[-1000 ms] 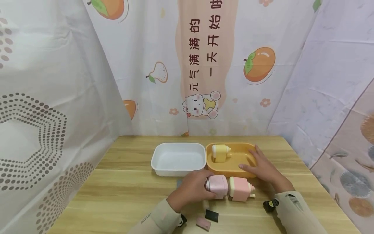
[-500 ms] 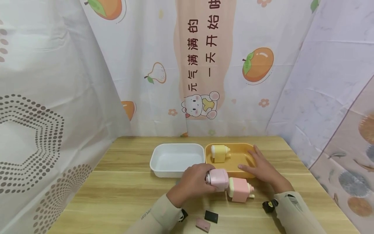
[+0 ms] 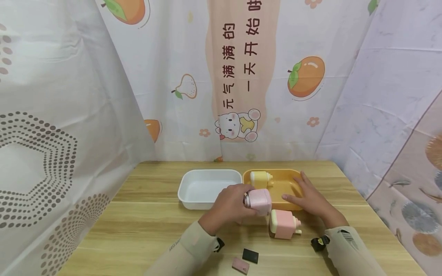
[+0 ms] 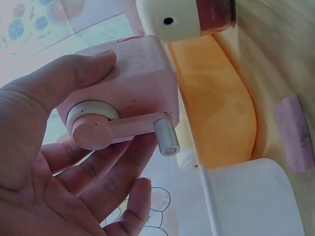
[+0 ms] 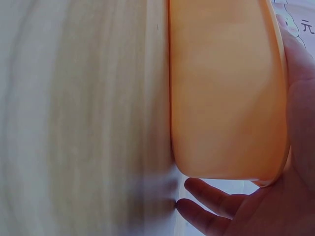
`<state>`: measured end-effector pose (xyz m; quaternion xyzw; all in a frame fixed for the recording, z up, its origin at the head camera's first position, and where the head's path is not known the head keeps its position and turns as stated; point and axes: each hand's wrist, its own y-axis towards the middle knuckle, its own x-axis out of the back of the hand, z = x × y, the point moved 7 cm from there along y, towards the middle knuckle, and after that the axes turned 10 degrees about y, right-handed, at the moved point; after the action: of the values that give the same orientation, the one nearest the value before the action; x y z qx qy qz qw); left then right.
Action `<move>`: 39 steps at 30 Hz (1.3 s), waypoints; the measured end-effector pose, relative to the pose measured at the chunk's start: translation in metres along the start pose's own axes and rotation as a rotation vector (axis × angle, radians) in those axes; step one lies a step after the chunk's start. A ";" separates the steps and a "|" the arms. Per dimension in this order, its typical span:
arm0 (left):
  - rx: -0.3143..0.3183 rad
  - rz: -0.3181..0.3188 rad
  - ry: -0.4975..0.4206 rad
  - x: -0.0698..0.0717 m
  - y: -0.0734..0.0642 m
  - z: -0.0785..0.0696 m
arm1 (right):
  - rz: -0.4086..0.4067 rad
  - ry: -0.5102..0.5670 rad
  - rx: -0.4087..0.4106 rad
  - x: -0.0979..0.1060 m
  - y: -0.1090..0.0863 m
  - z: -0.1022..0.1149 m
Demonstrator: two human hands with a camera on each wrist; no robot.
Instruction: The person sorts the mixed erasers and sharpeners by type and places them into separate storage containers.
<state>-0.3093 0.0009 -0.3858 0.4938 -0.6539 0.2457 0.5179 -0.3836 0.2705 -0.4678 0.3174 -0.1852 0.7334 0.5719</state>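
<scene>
My left hand (image 3: 228, 209) grips a pale pink hand-crank pencil sharpener (image 3: 260, 201) in front of the orange tray (image 3: 288, 186). In the left wrist view, the thumb lies along the sharpener's body, and its crank (image 4: 133, 125) with a silver knob faces the camera. A yellow pencil sharpener (image 3: 260, 177) sits inside the tray at its left end, partly hidden by the held one. My right hand (image 3: 312, 199) rests at the tray's right end with fingers extended, thumb at the front rim. A coral-pink and cream pencil sharpener (image 3: 284, 224) stands on the table just before the tray.
A white tray (image 3: 200, 205) adjoins the orange one on its left. Nearer the front edge lie a small black block (image 3: 250, 255) and a small pink block (image 3: 240, 265). A printed curtain (image 3: 193, 126) hangs behind the wooden table (image 3: 152, 214).
My left hand has lifted the pale pink sharpener from beside the coral-pink one, up and away toward the orange tray. The right hand stays at the tray.
</scene>
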 end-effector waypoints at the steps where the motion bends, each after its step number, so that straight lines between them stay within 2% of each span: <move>1: 0.000 -0.001 0.002 0.001 0.001 0.000 | 0.001 -0.002 0.003 0.000 0.000 0.000; 8: 0.003 -0.023 0.033 0.006 0.010 0.001 | 0.001 0.000 0.001 0.001 0.000 0.001; 16: 0.052 -0.020 0.008 0.007 0.019 0.002 | 0.001 -0.003 -0.006 0.001 0.001 0.000; 27: 0.042 -0.073 0.002 0.012 0.028 0.001 | 0.006 0.003 -0.003 0.001 0.000 0.000; 31: 0.026 -0.095 0.027 0.014 0.033 0.002 | 0.004 0.007 -0.005 0.001 0.000 0.000; 34: 0.020 -0.093 0.050 0.014 0.037 0.002 | 0.002 0.007 -0.007 0.001 -0.001 0.000; 39: 0.044 -0.075 0.058 0.012 0.042 0.003 | 0.003 0.014 -0.010 0.002 -0.001 0.001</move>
<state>-0.3481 0.0097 -0.3678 0.5219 -0.6141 0.2545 0.5345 -0.3826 0.2711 -0.4658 0.3092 -0.1855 0.7355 0.5736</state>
